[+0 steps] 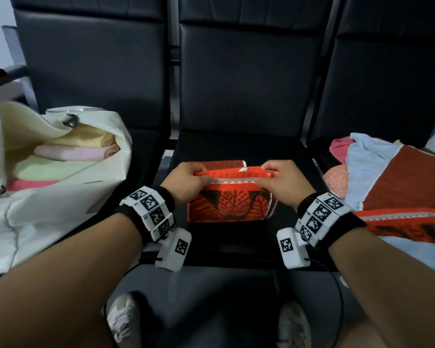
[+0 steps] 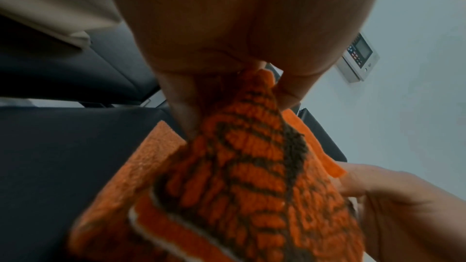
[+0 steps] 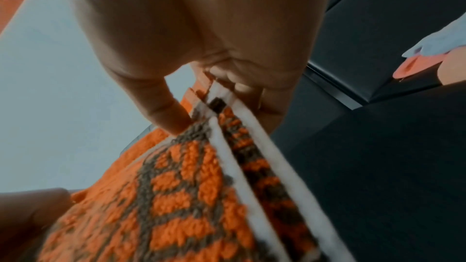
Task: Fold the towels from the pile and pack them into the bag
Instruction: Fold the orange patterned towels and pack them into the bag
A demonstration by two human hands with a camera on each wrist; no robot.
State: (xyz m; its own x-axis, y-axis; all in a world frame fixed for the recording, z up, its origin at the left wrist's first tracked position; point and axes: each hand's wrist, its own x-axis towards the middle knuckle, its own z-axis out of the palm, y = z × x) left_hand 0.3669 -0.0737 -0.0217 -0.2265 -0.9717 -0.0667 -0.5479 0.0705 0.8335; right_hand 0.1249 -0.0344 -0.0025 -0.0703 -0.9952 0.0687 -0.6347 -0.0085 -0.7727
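Head view: two hands [image 1: 186, 180] [image 1: 284, 180], one towel [image 1: 230, 204].

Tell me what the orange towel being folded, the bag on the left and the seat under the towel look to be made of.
Orange towel: looped terry, probably cotton; fuzzy pile with a woven dark pattern and flat white edge bands shows in both wrist views.
Bag: smooth cream sheet, likely coated fabric or plastic; it creases stiffly with a slight sheen.
Seat: black padded upholstery, apparently leather or faux leather; matte sheen, stitched panels.
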